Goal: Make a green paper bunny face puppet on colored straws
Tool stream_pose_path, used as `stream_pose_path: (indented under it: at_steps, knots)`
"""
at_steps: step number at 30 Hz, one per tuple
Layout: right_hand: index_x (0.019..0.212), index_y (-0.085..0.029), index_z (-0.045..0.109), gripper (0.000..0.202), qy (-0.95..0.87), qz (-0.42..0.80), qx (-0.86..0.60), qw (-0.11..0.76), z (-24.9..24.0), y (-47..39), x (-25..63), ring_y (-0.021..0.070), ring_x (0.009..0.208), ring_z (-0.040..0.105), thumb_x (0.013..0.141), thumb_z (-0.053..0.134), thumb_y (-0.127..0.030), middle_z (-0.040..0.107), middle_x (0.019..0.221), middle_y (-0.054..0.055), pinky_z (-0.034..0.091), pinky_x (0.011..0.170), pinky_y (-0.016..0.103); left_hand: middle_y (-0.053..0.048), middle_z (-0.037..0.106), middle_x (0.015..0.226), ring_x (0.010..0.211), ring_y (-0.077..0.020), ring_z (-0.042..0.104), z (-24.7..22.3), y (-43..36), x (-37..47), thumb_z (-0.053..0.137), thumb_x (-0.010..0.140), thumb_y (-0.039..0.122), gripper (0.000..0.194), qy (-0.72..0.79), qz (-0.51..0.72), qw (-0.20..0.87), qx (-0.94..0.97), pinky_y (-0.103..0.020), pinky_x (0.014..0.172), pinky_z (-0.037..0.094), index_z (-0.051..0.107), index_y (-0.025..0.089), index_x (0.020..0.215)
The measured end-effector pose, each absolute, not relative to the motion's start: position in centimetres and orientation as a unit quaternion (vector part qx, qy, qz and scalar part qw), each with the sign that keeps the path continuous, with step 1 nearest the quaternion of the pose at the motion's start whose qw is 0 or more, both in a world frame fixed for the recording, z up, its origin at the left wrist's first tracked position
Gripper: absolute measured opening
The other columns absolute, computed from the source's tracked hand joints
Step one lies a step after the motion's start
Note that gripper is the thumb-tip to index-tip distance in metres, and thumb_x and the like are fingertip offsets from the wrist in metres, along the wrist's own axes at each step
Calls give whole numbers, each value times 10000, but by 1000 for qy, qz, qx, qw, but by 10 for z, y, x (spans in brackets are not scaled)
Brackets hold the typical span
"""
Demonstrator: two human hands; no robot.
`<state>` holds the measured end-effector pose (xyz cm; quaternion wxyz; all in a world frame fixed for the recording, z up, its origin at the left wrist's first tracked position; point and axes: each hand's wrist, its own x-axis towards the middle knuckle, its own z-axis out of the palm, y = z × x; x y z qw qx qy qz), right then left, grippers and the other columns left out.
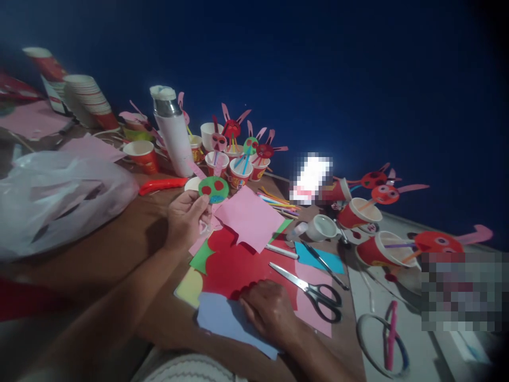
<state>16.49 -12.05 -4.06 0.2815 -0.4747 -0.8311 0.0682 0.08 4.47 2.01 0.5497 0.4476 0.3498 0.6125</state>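
Note:
Between its thumb and fingers, my left hand (189, 215) pinches a green paper face (213, 189) with red eyes, a blue patch and pink ears. My right hand (267, 310) rests with curled fingers on red paper (228, 265) and blue-grey paper (218, 315); whether it holds anything is hidden. Pink paper (252, 217) lies on top of the red sheet. Black-handled scissors (312, 289) lie just right of my right hand, partly open. A black pen (324, 263) rests across bright blue paper (338, 261).
Paper cups (141, 154) with rabbit faces on straws stand behind and at the right. A white bottle (175, 140) stands at the back, a plastic bag (59, 201) at the left. Loose straws (280, 204), a cup of liquid (322, 227) and a tape ring (361, 329) lie rightward.

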Motion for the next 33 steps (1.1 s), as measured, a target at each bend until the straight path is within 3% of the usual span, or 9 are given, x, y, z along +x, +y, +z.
stream_pose_path:
  at_steps: [8,11,14,17,20,25,33]
  knots:
    - [732,-174,599,189,-802,22,-503,322,-29,-111,171,146,556,504,875,475,-180,598,595,23,311,553,273,37,536,508,392,-48,434,18,44,-1,629,759,331,239,370,576,568,456,-167,395,352,501,160,650]
    - [908,-174,634,119,-781,-8,-543,307,-19,-96,181,185,709,562,866,531,-215,664,784,60,365,640,296,32,545,508,403,-41,434,11,39,4,607,782,316,235,369,549,580,475,-156,407,342,513,153,641]
    - [1055,-176,614,238,-772,-41,-577,262,-14,-79,189,238,875,568,835,594,-265,665,997,92,377,749,348,19,567,512,419,-51,458,2,30,10,608,791,296,226,372,506,592,504,-160,412,341,536,148,637]
    - [1105,-179,590,315,-765,-58,-605,211,-17,-67,191,261,947,550,804,627,-267,646,1082,93,354,804,379,25,564,519,426,-50,451,-3,24,14,598,804,294,227,377,484,597,517,-166,434,359,541,150,637]
    - [1072,-183,593,280,-767,-74,-610,186,-23,-60,188,251,920,551,802,621,-251,650,1055,85,338,778,370,31,553,519,425,-50,441,-2,23,15,587,811,306,232,380,476,603,516,-168,432,352,539,153,644]
    - [925,-174,621,102,-774,-95,-595,195,-30,-51,187,207,781,557,863,545,-204,658,846,66,315,714,338,25,556,524,430,-56,452,15,26,9,601,793,339,243,383,478,615,497,-168,422,335,532,155,651]
    - [818,-165,637,187,-763,-135,-587,235,-12,-46,201,169,695,569,898,472,-127,662,728,52,328,692,308,24,552,487,434,-52,452,42,20,-24,689,717,329,255,381,544,618,420,-152,430,344,537,153,612]
